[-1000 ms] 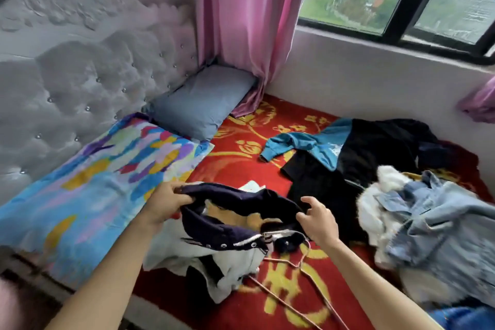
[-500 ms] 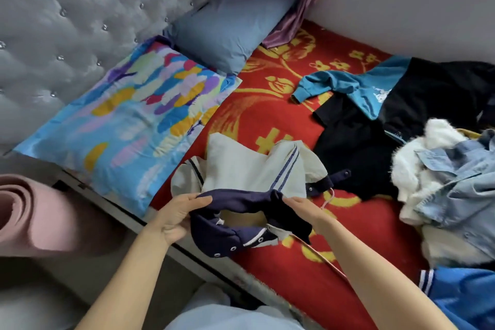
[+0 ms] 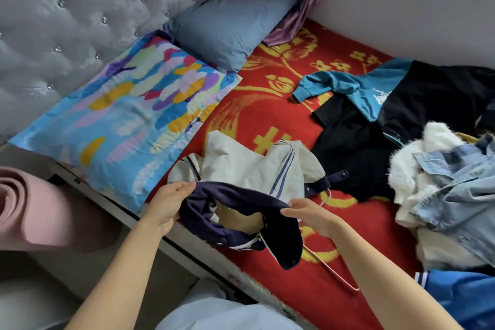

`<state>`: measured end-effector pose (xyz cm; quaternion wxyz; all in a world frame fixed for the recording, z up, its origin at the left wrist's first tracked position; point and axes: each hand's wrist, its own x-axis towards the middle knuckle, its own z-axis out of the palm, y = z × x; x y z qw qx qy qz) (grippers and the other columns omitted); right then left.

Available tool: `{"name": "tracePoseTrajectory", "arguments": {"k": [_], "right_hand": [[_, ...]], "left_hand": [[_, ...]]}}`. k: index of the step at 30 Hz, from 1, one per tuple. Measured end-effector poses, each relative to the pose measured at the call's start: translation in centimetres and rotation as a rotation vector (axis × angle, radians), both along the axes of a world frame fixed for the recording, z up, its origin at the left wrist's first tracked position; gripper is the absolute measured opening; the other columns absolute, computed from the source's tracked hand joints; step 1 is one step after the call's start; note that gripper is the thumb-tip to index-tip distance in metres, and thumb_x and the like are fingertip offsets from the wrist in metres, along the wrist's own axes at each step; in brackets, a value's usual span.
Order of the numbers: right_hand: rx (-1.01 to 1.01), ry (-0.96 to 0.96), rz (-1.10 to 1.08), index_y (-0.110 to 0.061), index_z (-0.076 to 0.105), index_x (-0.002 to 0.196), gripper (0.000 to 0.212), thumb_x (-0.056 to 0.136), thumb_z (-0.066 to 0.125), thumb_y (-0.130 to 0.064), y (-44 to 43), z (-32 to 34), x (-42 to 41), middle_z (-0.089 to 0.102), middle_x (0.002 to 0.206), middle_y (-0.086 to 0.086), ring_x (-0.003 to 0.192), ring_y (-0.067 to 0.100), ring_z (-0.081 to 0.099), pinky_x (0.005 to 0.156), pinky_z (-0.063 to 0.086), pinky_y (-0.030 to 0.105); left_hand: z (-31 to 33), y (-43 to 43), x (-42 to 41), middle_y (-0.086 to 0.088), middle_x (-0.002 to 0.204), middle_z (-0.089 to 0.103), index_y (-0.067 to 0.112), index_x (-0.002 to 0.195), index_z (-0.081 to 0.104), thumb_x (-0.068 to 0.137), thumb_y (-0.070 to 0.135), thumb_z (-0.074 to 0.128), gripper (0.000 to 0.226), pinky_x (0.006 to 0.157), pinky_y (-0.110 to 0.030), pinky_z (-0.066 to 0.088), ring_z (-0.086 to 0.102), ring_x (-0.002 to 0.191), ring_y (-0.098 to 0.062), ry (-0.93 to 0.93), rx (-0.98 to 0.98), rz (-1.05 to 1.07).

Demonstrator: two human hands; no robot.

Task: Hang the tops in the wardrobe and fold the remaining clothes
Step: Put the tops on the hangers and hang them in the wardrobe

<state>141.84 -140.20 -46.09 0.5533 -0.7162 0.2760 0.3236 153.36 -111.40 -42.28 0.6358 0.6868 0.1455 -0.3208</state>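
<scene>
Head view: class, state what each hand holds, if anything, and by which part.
Both hold the cream top: the left hand and the right hand each pinch an opposite side of its navy collar, keeping the neck open.

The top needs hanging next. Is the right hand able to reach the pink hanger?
Likely yes: the pink hanger lies partly uncovered just beside the right hand, but that hand must first release the navy collar.

Navy collar (image 3: 235, 195) on a cream top (image 3: 249, 166) with blue stripes; red bedspread (image 3: 267, 115) with yellow flowers; multicoloured pillow (image 3: 128, 115); teal-and-black jacket (image 3: 375, 99).
</scene>
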Motion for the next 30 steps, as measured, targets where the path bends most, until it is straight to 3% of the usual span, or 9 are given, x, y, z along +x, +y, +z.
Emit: {"name": "tracePoseTrajectory", "arguments": {"k": [4,7,11,15,17,20,23,25,30], "right_hand": [[0.186,-0.086,-0.208,-0.007,0.055,0.087,0.031,0.076,0.076,-0.026,-1.9,-0.3,-0.8,0.065,0.090,0.006,0.084,0.017,0.063,0.079,0.051,0.033],[0.286,-0.133,-0.372,-0.012,0.059,0.069,0.048,0.041,0.092,-0.034,-3.6,0.6,-1.0,0.064,0.068,0.004,0.060,0.013,0.062,0.054,0.049,0.021],[0.205,-0.131,-0.444,-0.012,0.048,0.064,0.028,0.081,0.070,-0.016,-3.7,1.7,0.1,0.051,0.053,-0.002,0.048,0.008,0.050,0.049,0.040,0.021],[-0.185,-0.173,-0.308,-0.016,0.045,0.064,0.033,0.088,0.063,-0.029,-1.9,2.7,1.8,0.047,0.060,-0.003,0.057,0.010,0.045,0.051,0.034,0.020],[-0.304,-0.284,-0.253,-0.013,0.058,0.084,0.013,0.088,0.063,-0.025,-0.8,2.7,2.1,0.056,0.081,0.000,0.075,0.011,0.053,0.063,0.041,0.018],[-0.874,-0.842,0.070,-0.006,0.065,0.097,0.018,0.080,0.060,-0.010,0.4,2.1,1.0,0.060,0.096,0.007,0.095,0.020,0.052,0.082,0.039,0.029],[-0.897,-1.176,0.581,-0.008,0.066,0.075,0.018,0.080,0.050,-0.014,2.4,2.1,-0.1,0.063,0.076,0.004,0.073,0.022,0.058,0.065,0.049,0.033],[-0.866,-1.083,0.800,-0.009,0.069,0.081,0.025,0.081,0.045,-0.018,2.9,1.9,0.0,0.066,0.077,0.002,0.069,0.022,0.063,0.059,0.052,0.030],[-0.840,-0.626,0.677,-0.014,0.063,0.120,0.034,0.093,0.041,-0.014,0.9,3.8,2.9,0.065,0.117,0.003,0.106,0.024,0.061,0.085,0.048,0.033]], "left_hand": [[-0.3,0.1,0.3,-0.010,0.069,0.069,0.005,0.075,0.067,0.091,0.013,0.059,0.019,0.074,-0.034,0.048,0.061,0.073,-0.027,-0.016,0.046,-0.007],[-0.3,0.3,0.8,-0.012,0.064,0.070,0.002,0.071,0.070,0.086,0.005,0.063,0.016,0.061,-0.028,0.055,0.066,0.060,-0.024,0.041,0.034,-0.059],[-0.2,0.4,1.6,-0.012,0.060,0.069,0.008,0.057,0.074,0.084,0.001,0.061,0.032,0.050,-0.025,0.055,0.066,0.050,-0.020,0.144,-0.027,0.022],[0.2,0.0,2.0,-0.010,0.064,0.069,0.005,0.084,0.067,0.089,0.007,0.058,0.011,0.060,-0.029,0.055,0.066,0.055,-0.021,0.215,-0.079,0.142],[0.6,-0.4,2.0,-0.014,0.074,0.068,0.005,0.093,0.065,0.089,0.011,0.059,0.009,0.066,-0.034,0.053,0.064,0.065,-0.026,0.252,-0.109,0.183],[1.2,-1.2,2.4,-0.014,0.080,0.068,0.006,0.097,0.065,0.088,0.012,0.060,0.012,0.073,-0.037,0.051,0.061,0.074,-0.027,0.233,-0.145,0.222],[2.0,-2.4,2.5,-0.011,0.078,0.067,0.008,0.090,0.063,0.088,0.007,0.059,0.005,0.077,-0.036,0.049,0.059,0.077,-0.026,0.172,-0.156,0.237],[2.3,-3.0,2.6,-0.009,0.074,0.067,0.008,0.085,0.062,0.088,0.001,0.057,0.010,0.070,-0.030,0.053,0.064,0.070,-0.021,0.104,-0.152,0.219],[3.7,-2.9,2.6,-0.001,0.048,0.064,0.008,0.078,0.058,0.089,-0.005,0.051,0.018,0.042,-0.017,0.050,0.061,0.041,-0.010,0.022,-0.124,0.179]]}}
